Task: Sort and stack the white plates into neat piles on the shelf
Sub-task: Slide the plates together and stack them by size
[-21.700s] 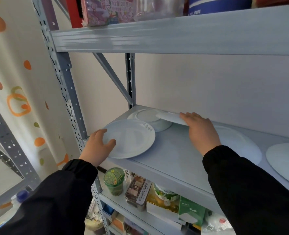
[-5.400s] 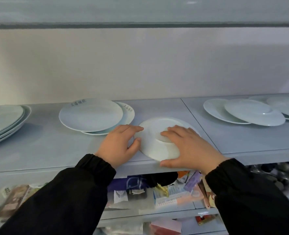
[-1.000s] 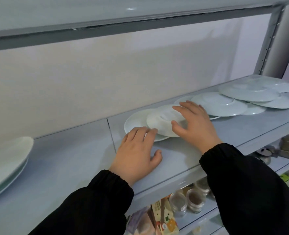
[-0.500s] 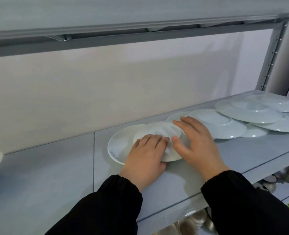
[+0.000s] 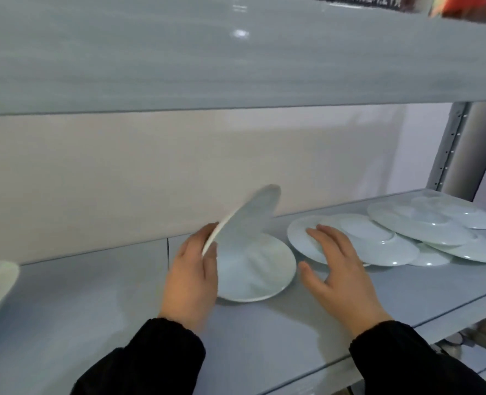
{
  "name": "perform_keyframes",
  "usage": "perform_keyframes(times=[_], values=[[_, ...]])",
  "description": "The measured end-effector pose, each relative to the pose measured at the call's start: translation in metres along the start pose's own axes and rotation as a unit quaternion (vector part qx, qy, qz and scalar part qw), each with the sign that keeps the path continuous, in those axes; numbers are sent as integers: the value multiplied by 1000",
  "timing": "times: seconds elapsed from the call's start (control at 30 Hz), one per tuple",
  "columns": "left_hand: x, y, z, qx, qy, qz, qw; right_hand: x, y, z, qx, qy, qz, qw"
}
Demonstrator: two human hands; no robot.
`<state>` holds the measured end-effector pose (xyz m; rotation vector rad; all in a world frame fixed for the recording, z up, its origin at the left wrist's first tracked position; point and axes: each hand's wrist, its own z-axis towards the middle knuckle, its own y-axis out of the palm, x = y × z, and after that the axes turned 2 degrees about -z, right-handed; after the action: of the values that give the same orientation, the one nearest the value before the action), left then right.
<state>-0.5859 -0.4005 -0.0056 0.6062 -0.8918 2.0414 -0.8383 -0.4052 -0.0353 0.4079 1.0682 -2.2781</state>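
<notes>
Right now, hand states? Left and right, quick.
Left hand: gripping a tilted plate by its edge.
Right hand: open, fingers spread, fingertips over a flat plate, holding nothing.

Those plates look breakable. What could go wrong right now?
1. The left hand holds the tilted plate only by its rim. It could slip and strike the flat plate beneath.
2. The loose pile to the right overlaps unevenly. A nudge from the open right hand might set those plates sliding along the shelf.
</notes>
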Motion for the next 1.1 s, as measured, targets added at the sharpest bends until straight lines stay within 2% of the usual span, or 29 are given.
perform_keyframes(times=[0.23,0.4,0.47,0.53,0.63,0.8,1.1], values=[[-30,-88,0,136,-176,-110,969,-14,18,-4,-48,-46,-41,997],[-60,-137,-8,138,-304,-150,931,-44,37,-8,-64,-68,-26,995],[-81,-148,-12,115,-346,-146,920,-54,45,-10,-68,-78,-18,994],[-90,-153,-16,72,-361,-118,922,-60,51,-12,-67,-88,-10,994],[-77,-152,-19,3,-340,-37,940,-65,56,-15,-71,-83,-4,994],[-76,-148,-19,-62,-325,38,943,-65,58,-17,-83,-92,-12,992],[-83,-147,-19,-53,-269,77,959,-57,59,-17,-115,-89,-36,989]])
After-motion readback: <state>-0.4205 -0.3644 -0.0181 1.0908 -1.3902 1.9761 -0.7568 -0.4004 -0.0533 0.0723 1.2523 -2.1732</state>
